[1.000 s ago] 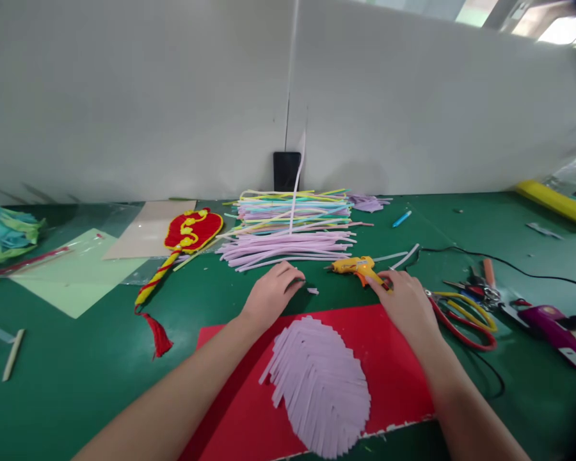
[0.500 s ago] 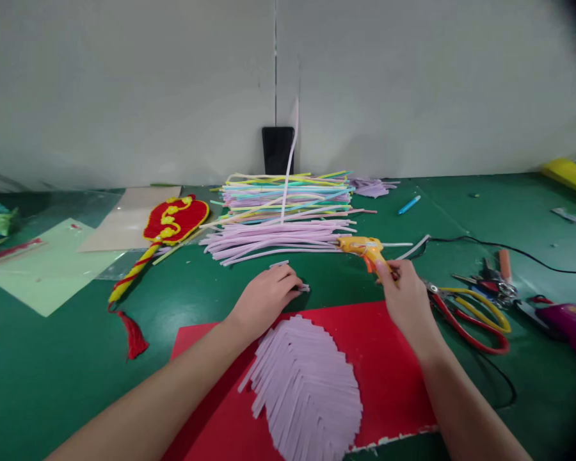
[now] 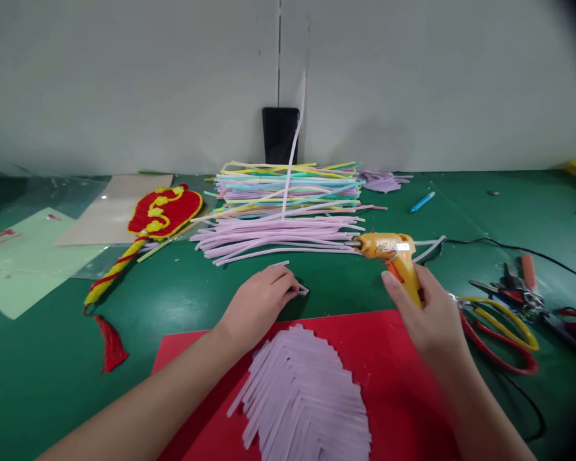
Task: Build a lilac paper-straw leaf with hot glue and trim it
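My right hand (image 3: 434, 314) grips the handle of a yellow hot glue gun (image 3: 388, 246), its thumb out at the handle's left side. The nozzle points left over the ends of lilac pipe cleaners (image 3: 269, 237). My left hand (image 3: 264, 298) rests on the table with curled fingers. Short lilac pipe cleaner pieces (image 3: 303, 290) poke out beside its fingertips; what lies under the palm is hidden. Below both hands, a leaf shape made of lilac pipe cleaner strips (image 3: 307, 397) lies on a red sheet (image 3: 398, 371).
Multicoloured pipe cleaners (image 3: 249, 191) lie before a black phone (image 3: 281, 136) leaning on the wall. A red and yellow fan-shaped craft (image 3: 166, 211) with a tassel is at left. Pliers with red and yellow handles (image 3: 502, 339), keys (image 3: 518, 288) and a blue pen (image 3: 422, 202) sit at right.
The glue gun has come up nearer to me in my right hand, and the thumb has moved off its handle. My left hand stays about where it was. The view has shifted slightly.
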`<state>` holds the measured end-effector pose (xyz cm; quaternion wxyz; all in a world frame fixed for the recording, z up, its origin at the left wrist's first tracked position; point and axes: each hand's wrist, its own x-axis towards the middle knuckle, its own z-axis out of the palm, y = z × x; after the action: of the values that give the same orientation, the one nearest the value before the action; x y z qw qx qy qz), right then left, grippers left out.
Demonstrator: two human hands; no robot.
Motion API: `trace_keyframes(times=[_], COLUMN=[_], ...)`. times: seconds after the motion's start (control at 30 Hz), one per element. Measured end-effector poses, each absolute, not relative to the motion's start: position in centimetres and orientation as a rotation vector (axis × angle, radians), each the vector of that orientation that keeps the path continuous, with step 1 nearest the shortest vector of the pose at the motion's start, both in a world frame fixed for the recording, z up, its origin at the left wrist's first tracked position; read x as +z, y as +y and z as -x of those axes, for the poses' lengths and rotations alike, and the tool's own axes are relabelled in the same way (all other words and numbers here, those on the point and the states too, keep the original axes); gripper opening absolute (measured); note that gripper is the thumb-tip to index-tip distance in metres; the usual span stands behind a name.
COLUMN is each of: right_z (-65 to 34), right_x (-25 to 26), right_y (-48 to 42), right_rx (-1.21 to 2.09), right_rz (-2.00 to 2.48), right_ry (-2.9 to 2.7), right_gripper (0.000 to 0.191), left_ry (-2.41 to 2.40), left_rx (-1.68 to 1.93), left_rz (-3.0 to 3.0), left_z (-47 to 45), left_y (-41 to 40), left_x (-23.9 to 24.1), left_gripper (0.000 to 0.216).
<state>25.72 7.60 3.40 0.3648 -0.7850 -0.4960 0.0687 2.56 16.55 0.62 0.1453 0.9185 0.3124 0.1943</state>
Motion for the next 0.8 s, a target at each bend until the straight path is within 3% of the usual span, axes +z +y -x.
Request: trace_keyframes(times=[0.4, 0.6, 0.8], right_z=[-25.3, -25.0, -24.7], right_x=[3.3, 3.3, 3.4], right_y=[7.7, 7.7, 7.8], right_rx=[0.219, 0.223, 0.230], right_rz=[2.167, 2.149, 2.186], right_ry=[-1.272, -1.262, -1.199], right_gripper=[0.045, 0.047, 0.048], left_ry=[0.843, 0.962, 0.887], left_rx=[0.480, 0.500, 0.456], left_rz=[-2.496, -2.383, -2.540], left_z=[-2.0, -2.5, -3.0], left_y=[17.5, 17.9, 17.9], left_x=[1.0, 0.6, 0.7], left_gripper=[0.005, 0.017, 0.009])
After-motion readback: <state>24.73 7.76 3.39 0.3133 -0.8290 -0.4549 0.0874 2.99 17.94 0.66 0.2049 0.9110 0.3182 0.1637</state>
